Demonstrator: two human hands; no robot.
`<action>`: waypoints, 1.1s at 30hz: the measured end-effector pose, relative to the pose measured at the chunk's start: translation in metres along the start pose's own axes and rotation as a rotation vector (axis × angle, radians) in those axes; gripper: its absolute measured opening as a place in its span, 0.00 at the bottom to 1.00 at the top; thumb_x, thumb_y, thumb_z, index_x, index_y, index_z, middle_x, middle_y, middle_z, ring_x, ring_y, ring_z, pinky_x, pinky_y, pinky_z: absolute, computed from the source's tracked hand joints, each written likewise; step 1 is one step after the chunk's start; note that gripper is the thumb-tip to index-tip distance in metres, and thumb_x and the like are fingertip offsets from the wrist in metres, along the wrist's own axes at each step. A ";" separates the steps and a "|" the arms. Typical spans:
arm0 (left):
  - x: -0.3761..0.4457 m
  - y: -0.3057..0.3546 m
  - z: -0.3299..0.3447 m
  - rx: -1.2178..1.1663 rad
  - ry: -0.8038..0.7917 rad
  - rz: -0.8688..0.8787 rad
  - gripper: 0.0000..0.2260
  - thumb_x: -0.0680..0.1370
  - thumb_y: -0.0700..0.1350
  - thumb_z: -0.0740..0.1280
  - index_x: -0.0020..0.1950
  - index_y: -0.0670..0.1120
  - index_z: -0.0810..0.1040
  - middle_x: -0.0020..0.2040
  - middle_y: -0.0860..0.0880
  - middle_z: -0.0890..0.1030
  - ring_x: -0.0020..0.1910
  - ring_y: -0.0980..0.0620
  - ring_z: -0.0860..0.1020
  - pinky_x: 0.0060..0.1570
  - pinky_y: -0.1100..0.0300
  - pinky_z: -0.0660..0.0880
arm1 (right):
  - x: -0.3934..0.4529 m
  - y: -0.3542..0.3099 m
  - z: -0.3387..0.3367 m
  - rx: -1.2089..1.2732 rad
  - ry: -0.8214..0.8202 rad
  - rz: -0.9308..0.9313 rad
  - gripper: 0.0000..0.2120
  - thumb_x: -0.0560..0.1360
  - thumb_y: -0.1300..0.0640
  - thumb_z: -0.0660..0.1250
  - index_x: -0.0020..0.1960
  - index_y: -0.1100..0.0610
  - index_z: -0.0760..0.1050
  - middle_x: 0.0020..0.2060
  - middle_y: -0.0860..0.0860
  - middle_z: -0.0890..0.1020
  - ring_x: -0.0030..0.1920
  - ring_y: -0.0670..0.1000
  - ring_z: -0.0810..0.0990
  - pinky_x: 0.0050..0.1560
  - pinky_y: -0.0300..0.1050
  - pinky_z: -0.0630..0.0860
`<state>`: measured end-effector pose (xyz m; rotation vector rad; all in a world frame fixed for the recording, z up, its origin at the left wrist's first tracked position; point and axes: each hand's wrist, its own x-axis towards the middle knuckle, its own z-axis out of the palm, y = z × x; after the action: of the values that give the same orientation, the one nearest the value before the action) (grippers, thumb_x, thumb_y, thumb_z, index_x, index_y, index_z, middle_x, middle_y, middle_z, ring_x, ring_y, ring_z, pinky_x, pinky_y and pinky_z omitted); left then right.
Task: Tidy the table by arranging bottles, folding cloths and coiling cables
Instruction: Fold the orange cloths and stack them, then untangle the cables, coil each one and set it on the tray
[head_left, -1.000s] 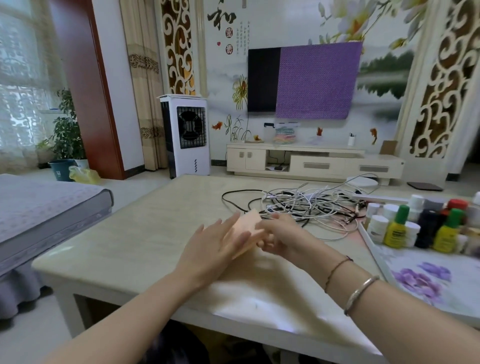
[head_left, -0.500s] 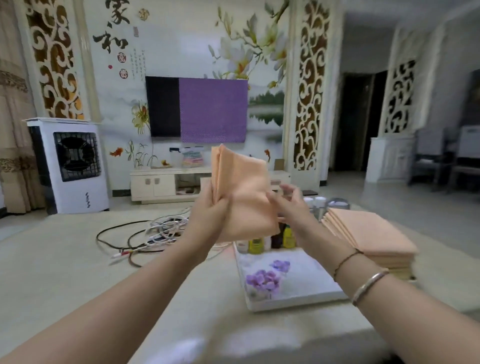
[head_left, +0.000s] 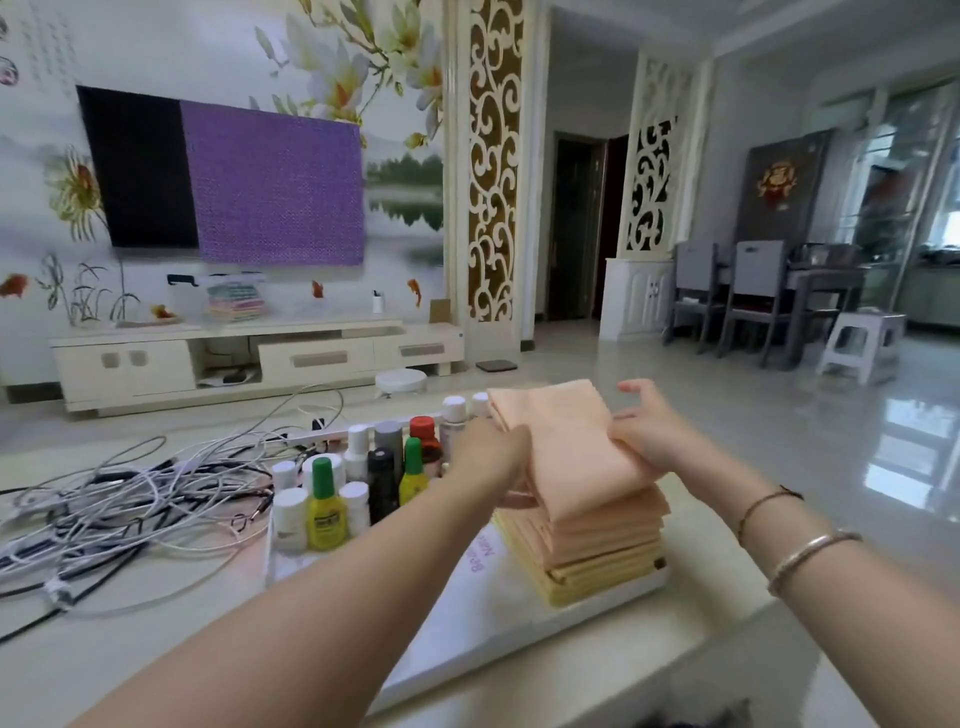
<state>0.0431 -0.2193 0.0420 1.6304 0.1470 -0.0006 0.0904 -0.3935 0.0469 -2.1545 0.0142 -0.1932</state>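
A folded peach cloth (head_left: 566, 447) hangs between both hands just over a stack of folded peach and yellow cloths (head_left: 597, 545) on the right end of a white tray (head_left: 467, 618). My left hand (head_left: 491, 457) grips the cloth's left edge. My right hand (head_left: 641, 431) pinches its right side, index finger raised. Several small bottles (head_left: 363, 478) with white, green, red and black caps stand in rows on the tray's left part. A tangle of white and black cables (head_left: 130, 499) lies on the table to the left.
The beige table (head_left: 130, 649) ends close to the tray's right side, with shiny floor beyond. A TV cabinet (head_left: 249, 358) stands against the far wall, a white round stool (head_left: 400, 382) before it. Chairs and a plastic stool (head_left: 862, 343) are at the far right.
The view swung right from the table's middle to the tray. Both hands lifted the folded peach cloth off the table, carried it right and lowered it onto the cloth stack.
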 end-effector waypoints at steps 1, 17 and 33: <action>0.002 -0.006 -0.001 0.053 0.025 -0.002 0.10 0.79 0.42 0.60 0.59 0.41 0.72 0.57 0.39 0.77 0.48 0.40 0.82 0.31 0.50 0.82 | 0.000 0.002 0.003 -0.134 -0.009 -0.007 0.28 0.74 0.64 0.60 0.73 0.55 0.58 0.54 0.55 0.76 0.54 0.55 0.74 0.54 0.48 0.71; -0.008 -0.035 -0.029 0.074 -0.008 -0.055 0.12 0.83 0.46 0.55 0.54 0.43 0.77 0.40 0.43 0.76 0.32 0.50 0.75 0.33 0.55 0.81 | -0.009 0.026 0.070 -0.739 -0.308 -0.305 0.24 0.82 0.46 0.42 0.78 0.44 0.49 0.78 0.48 0.52 0.77 0.52 0.48 0.75 0.57 0.46; -0.085 -0.038 -0.238 0.094 0.311 0.011 0.10 0.80 0.38 0.58 0.46 0.40 0.79 0.31 0.46 0.78 0.22 0.55 0.73 0.26 0.64 0.76 | -0.109 -0.144 0.188 -0.273 -0.270 -0.792 0.13 0.79 0.59 0.58 0.61 0.56 0.76 0.59 0.51 0.79 0.59 0.50 0.76 0.60 0.49 0.72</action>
<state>-0.0665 0.0115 0.0278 1.7171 0.3817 0.2586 0.0004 -0.1492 0.0486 -2.3334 -1.0265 -0.3641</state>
